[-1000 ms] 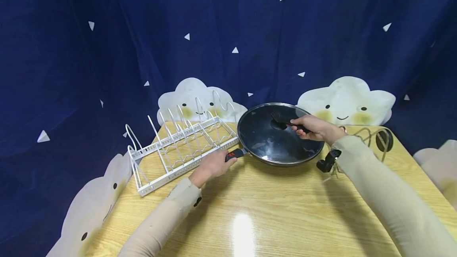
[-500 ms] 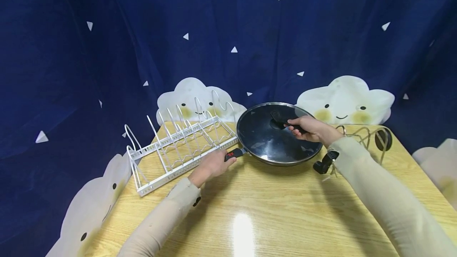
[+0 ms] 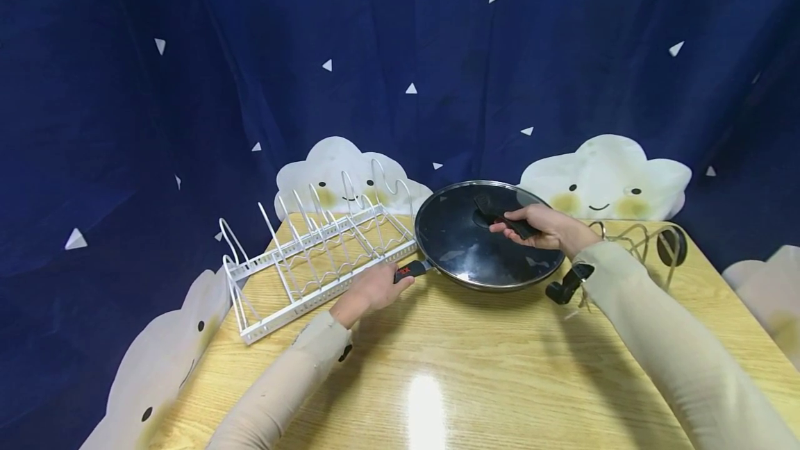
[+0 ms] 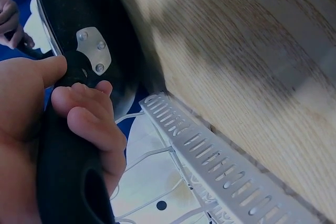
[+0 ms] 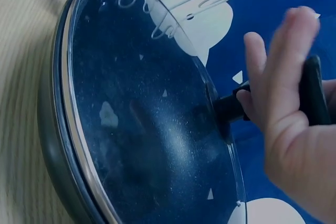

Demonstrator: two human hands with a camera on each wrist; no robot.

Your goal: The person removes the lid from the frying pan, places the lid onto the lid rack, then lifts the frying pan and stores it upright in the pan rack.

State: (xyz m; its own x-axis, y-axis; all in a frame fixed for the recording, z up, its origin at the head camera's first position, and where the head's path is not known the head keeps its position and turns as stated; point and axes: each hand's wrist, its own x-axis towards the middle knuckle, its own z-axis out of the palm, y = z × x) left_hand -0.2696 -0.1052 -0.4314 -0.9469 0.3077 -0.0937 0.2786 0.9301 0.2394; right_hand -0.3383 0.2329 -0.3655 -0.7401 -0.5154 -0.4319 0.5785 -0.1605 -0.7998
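A black wok point(image 3: 494, 288) stands toward the back of the wooden table. Its glass lid point(image 3: 462, 248) with a metal rim sits on top. My left hand point(image 3: 375, 287) grips the wok's handle point(image 3: 411, 269), fingers curled round the black grip in the left wrist view. On the right, my right hand point(image 3: 540, 224) is at the lid's black handle point(image 3: 484, 207). The right wrist view has that handle point(image 5: 314, 90) lying between thumb and fingers, with the fingers point(image 5: 291, 51) stretched out rather than wrapped round it.
A white wire pot rack point(image 3: 312, 304) with upright dividers stands left of the wok, close to my left hand. Behind my right forearm is a thin wire stand point(image 3: 640, 238) with a black disc point(image 3: 671, 245). A blue curtain point(image 3: 437, 54) hangs behind the table point(image 3: 500, 380).
My right hand's fingers have loosened and straightened at the lid handle, and the hand has shifted slightly left. The left hand, wok and rack have stayed in place.
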